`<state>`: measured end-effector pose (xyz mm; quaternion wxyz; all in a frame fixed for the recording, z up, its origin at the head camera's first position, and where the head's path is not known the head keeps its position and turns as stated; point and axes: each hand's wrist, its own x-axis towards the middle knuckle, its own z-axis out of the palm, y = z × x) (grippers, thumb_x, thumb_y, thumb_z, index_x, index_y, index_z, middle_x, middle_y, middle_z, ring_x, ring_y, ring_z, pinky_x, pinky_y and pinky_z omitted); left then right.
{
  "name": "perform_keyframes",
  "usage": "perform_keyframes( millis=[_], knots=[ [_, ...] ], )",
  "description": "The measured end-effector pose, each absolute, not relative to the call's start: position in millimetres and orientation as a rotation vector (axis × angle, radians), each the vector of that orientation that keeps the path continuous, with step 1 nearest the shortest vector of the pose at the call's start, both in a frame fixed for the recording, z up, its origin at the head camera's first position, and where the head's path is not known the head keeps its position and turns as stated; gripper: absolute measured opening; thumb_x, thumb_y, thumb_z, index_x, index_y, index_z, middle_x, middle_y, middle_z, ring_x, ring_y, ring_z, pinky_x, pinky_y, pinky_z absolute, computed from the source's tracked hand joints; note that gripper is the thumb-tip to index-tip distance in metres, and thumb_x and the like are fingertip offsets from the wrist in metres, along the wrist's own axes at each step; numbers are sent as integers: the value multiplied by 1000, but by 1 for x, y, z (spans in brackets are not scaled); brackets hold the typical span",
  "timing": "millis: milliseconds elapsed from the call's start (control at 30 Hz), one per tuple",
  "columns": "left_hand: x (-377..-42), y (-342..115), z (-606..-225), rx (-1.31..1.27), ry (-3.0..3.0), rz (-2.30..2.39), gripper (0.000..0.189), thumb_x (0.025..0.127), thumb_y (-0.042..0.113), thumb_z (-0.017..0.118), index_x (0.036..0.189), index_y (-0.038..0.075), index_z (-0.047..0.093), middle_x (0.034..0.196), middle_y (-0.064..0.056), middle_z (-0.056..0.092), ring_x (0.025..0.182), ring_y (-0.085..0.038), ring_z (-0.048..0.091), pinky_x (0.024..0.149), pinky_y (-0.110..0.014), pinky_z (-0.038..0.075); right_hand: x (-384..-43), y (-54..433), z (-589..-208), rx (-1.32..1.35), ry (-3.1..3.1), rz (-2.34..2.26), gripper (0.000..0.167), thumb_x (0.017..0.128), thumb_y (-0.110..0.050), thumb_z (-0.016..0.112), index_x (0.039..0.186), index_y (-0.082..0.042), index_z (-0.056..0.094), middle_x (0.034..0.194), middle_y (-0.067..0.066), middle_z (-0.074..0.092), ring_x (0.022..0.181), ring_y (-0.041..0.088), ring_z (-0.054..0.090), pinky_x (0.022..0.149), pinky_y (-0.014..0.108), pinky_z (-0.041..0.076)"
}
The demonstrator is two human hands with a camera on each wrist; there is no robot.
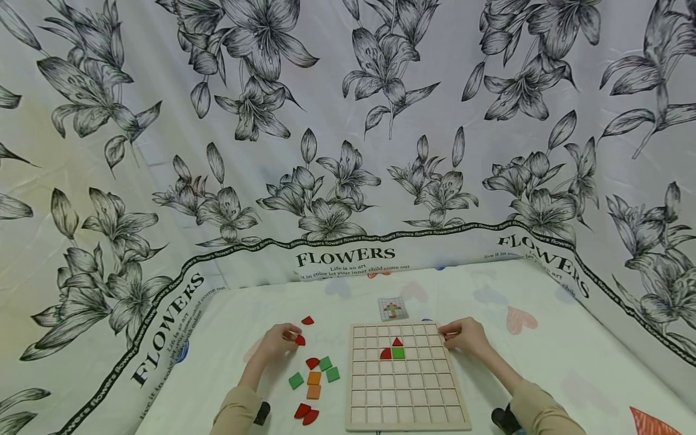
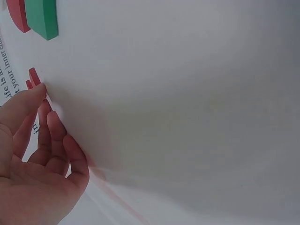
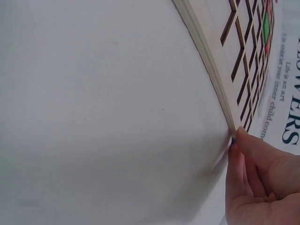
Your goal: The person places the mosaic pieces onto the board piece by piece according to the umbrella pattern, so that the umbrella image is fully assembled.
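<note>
My left hand pinches a red quarter-circle piece between thumb and fingertips, left of the wooden grid board. Another red quarter-circle lies just beyond that hand. At the board's far right corner, my right hand grips the edge; the right wrist view shows the thumb at the rim and the other fingers beside and below it. Set in the grid are a red triangle, with a green square under it and a red quarter-circle to the square's left.
Between my left hand and the board lie several green squares, two orange squares and more red quarter-circles. A small pattern card lies beyond the board. A flower-printed curtain hangs behind the white cloth-covered table.
</note>
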<state>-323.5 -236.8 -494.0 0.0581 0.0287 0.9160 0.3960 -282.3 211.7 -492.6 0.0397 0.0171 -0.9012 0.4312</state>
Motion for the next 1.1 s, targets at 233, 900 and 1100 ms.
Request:
perform_keyframes(
  millis=[233,900,1100],
  knots=[
    [-320,-235,-493,90,2796,1218,21,77,-4,68,98,0,67,84,-8,58,78,-18,49,66,-27,42,-283,211,-492,41,-2758,1338,30,65,7,77,95,5,73,82,17,73,71,22,70,61,28,53],
    [-317,-231,-489,55,2835,1175,21,78,5,73,98,0,67,91,-8,63,83,-19,55,74,-32,49,-281,212,-491,78,-2751,1332,29,67,7,76,95,5,73,83,18,73,69,20,70,61,28,53],
    [-319,-229,-488,69,2848,1171,20,78,9,74,95,2,68,90,-6,65,82,-18,56,70,-28,48,-281,212,-492,76,-2749,1324,29,66,7,76,95,5,73,82,18,73,70,20,70,61,28,53]
  ],
)
